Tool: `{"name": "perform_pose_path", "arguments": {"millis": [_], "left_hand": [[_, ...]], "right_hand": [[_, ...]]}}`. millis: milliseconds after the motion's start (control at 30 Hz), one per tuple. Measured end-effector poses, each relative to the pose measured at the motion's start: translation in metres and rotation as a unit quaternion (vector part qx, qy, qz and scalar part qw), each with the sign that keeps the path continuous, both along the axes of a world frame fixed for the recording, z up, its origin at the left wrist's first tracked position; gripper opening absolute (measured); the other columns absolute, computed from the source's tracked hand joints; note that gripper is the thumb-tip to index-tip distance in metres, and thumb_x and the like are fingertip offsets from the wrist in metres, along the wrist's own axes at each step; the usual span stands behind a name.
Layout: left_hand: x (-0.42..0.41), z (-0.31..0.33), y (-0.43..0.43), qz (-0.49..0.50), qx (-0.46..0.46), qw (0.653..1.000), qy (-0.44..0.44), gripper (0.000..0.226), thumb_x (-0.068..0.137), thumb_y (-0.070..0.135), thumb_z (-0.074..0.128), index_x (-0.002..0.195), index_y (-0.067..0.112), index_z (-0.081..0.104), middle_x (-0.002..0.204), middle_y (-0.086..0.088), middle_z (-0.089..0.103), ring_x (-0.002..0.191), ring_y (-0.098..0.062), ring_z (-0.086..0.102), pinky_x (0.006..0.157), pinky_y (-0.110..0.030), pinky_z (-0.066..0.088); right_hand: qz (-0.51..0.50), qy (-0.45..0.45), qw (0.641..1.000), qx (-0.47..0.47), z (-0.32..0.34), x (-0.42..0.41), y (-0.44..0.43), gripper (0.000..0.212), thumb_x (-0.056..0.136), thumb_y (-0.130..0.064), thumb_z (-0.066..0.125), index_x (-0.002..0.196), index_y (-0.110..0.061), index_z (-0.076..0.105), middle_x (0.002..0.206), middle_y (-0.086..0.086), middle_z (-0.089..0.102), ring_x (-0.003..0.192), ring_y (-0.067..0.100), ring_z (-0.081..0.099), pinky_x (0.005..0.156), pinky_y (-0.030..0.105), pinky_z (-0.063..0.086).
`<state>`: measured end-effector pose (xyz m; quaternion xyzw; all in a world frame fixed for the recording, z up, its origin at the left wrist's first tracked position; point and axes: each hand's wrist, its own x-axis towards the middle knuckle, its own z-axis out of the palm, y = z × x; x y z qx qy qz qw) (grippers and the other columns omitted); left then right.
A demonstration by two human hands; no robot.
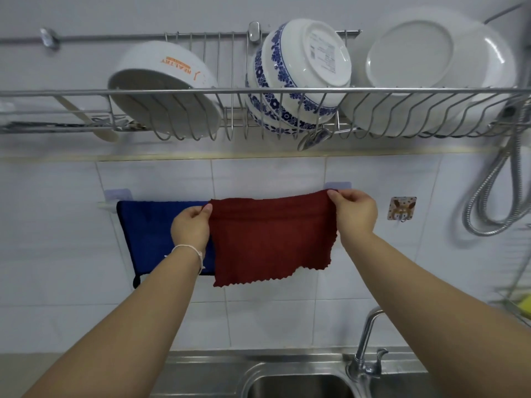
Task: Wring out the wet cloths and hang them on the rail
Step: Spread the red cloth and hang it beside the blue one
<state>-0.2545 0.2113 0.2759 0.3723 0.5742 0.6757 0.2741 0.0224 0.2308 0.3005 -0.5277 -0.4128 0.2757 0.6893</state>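
A dark red cloth is spread flat against the tiled wall at the height of the white rail. My left hand pinches its top left corner and my right hand pinches its top right corner. A blue cloth hangs over the left part of the rail, partly behind my left hand and the red cloth. The rail's right half is hidden by the red cloth; only its right bracket shows.
A wire dish rack with bowls and a plate sits just above the rail. A steel sink and tap lie below. A wall hook is right of the rail, a shower hose further right.
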Motion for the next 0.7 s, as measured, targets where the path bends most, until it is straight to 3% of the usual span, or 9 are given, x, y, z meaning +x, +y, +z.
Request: {"name": "perform_pose_path", "arguments": {"millis": [67,167,267,333,467,567,700], "left_hand": [[-0.007,-0.002,0.003,-0.003,-0.013,1.0,-0.016,0.028,0.088,0.031,0.069,0.106,0.011,0.07,0.108,-0.009,0.071,0.102,-0.024,0.065,0.098,-0.04,0.052],[-0.005,0.0,0.002,-0.033,-0.012,0.999,-0.035,0.018,0.085,0.033,0.071,0.086,0.015,0.07,0.095,-0.007,0.073,0.091,-0.022,0.067,0.09,-0.037,0.055],[-0.001,0.006,0.004,-0.001,0.013,0.998,0.061,0.02,0.087,0.035,0.067,0.08,0.017,0.068,0.077,-0.005,0.071,0.076,-0.022,0.067,0.082,-0.037,0.057],[-0.004,0.012,0.006,0.043,0.03,0.992,0.111,0.016,0.089,0.032,0.065,0.08,0.018,0.064,0.076,-0.007,0.07,0.076,-0.025,0.069,0.077,-0.035,0.056],[-0.015,0.018,0.012,0.046,0.016,0.988,0.143,0.014,0.089,0.028,0.066,0.083,0.015,0.063,0.083,-0.013,0.072,0.072,-0.027,0.071,0.074,-0.035,0.058],[-0.013,0.014,0.01,0.029,0.002,0.983,0.179,0.02,0.084,0.029,0.071,0.092,0.013,0.063,0.087,-0.01,0.072,0.073,-0.022,0.069,0.071,-0.03,0.056],[-0.01,-0.005,0.003,0.03,0.004,0.991,0.132,0.031,0.083,0.043,0.07,0.095,0.017,0.061,0.091,-0.004,0.071,0.081,-0.02,0.07,0.082,-0.039,0.057]], "right_hand": [[0.014,-0.042,0.999,0.004,0.011,-0.002,0.003,0.004,0.082,-0.027,0.075,0.08,-0.023,0.073,0.077,-0.003,0.072,0.075,0.018,0.069,0.079,0.035,0.058],[0.001,-0.076,0.997,-0.025,0.018,0.0,0.008,0.008,0.082,-0.029,0.075,0.087,-0.023,0.076,0.082,-0.002,0.074,0.077,0.019,0.07,0.08,0.037,0.059],[-0.043,-0.137,0.988,-0.053,0.016,0.0,0.008,0.007,0.082,-0.031,0.073,0.088,-0.027,0.072,0.081,-0.009,0.069,0.077,0.02,0.069,0.074,0.036,0.058],[-0.083,-0.154,0.983,-0.054,0.012,0.001,0.005,0.009,0.083,-0.031,0.072,0.084,-0.024,0.067,0.08,-0.009,0.067,0.075,0.021,0.067,0.067,0.033,0.055],[-0.106,-0.122,0.986,-0.049,0.004,0.006,0.004,0.016,0.08,-0.033,0.074,0.089,-0.022,0.066,0.082,0.0,0.071,0.07,0.023,0.067,0.059,0.029,0.05],[-0.089,-0.088,0.992,-0.018,-0.006,0.005,0.003,0.034,0.078,-0.035,0.075,0.099,-0.02,0.051,0.075,0.005,0.068,0.065,0.024,0.065,0.056,0.031,0.05],[-0.039,-0.035,0.999,-0.006,-0.027,0.003,0.0,0.031,0.08,-0.031,0.077,0.09,-0.02,0.049,0.077,-0.004,0.063,0.073,0.017,0.063,0.069,0.03,0.049]]}}
